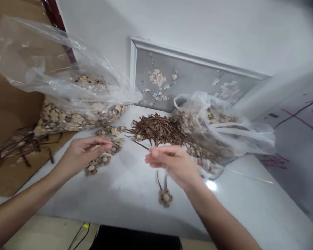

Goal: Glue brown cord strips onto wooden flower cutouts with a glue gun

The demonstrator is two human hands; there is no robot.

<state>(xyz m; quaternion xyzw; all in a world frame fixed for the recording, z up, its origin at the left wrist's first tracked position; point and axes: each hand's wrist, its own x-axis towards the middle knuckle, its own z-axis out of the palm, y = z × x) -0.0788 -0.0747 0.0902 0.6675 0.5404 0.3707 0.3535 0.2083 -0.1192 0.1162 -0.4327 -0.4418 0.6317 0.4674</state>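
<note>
My left hand [87,151] is over the left part of the table, thumb and fingers drawn together beside several small wooden flowers [91,168]. What it pinches, if anything, is hidden. My right hand [174,163], a little blurred, has its fingers closed at the table's middle. A thin brown strip [141,143] runs from its fingertips back toward a heap of brown strips [156,128]. Below that hand is a wooden flower with two brown strips [165,198]; whether it hangs or lies on the table I cannot tell.
A big clear plastic bag [75,104] of pale flower-shaped pieces stands at the back left. Another plastic bag [214,128] sits right of the heap. A framed flower picture [193,76] leans behind the white table [114,201]. Dark strips [28,146] lie on cardboard at left.
</note>
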